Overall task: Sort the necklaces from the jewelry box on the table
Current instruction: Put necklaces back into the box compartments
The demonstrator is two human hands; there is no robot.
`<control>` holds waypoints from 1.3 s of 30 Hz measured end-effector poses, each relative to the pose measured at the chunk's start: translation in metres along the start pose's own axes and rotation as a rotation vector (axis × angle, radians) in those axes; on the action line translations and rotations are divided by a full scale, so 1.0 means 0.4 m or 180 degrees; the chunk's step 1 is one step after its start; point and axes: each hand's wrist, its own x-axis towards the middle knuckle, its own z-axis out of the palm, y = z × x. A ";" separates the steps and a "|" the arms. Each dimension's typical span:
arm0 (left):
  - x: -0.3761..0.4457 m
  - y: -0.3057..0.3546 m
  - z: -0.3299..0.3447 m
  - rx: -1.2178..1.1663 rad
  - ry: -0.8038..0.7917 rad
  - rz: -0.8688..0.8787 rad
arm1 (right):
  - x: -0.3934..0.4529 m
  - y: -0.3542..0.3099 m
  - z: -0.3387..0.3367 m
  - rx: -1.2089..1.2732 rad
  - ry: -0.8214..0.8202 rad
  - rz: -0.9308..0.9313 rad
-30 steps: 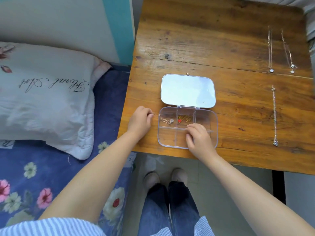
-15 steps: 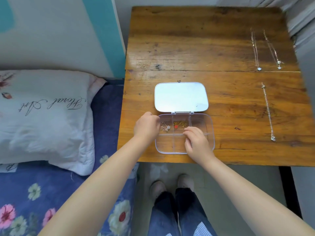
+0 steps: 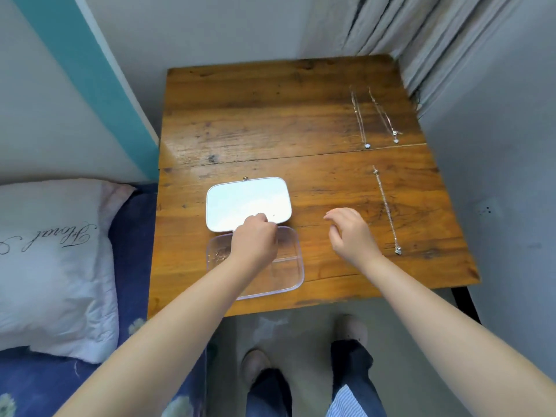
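A clear jewelry box (image 3: 289,283) lies open near the front edge of the wooden table (image 3: 270,121), its white lid (image 3: 240,203) folded back. My left hand (image 3: 254,242) reaches into the box's upper middle compartment with its fingertips bunched together; whatever is under them is hidden. A small silver necklace (image 3: 222,253) shows in the box's left compartment. My right hand (image 3: 350,233) hovers over bare table to the right of the box, fingers loosely spread and holding nothing. Three silver necklaces lie straight on the table's right side: two at the back (image 3: 359,121) (image 3: 383,115) and one nearer (image 3: 386,209).
A bed with a white pillow (image 3: 51,260) and a blue flowered sheet (image 3: 132,224) adjoins the table's left edge. A grey curtain (image 3: 391,25) hangs behind the table, and a grey wall (image 3: 496,176) stands close on the right. My feet (image 3: 255,365) are under the front edge.
My left hand has moved from the box's left rim to over its middle compartments. My right hand has left the box and lifted off to the right. The view has tilted upward.
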 end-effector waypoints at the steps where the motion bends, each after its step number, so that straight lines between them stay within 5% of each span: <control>1: 0.024 0.049 -0.005 -0.0025 -0.0036 0.0028 | 0.017 0.030 -0.034 -0.0006 0.0068 0.0081; 7: 0.230 0.316 -0.006 -0.0274 -0.0067 -0.0143 | 0.131 0.257 -0.225 -0.0044 0.0097 0.0579; 16: 0.527 0.564 -0.010 -0.1010 -0.0268 -0.1241 | 0.326 0.567 -0.354 -0.0116 -0.0946 0.0815; 22: 0.651 0.583 0.011 -0.1153 -0.0124 -0.1670 | 0.450 0.620 -0.304 -0.0388 -0.1517 0.0570; 32: 0.723 0.549 0.063 -0.0672 0.0296 -0.1263 | 0.517 0.625 -0.249 -0.0777 -0.1453 -0.0193; 39: 0.729 0.568 0.040 0.0065 -0.0118 -0.1295 | 0.531 0.607 -0.251 -0.0807 -0.1518 -0.0174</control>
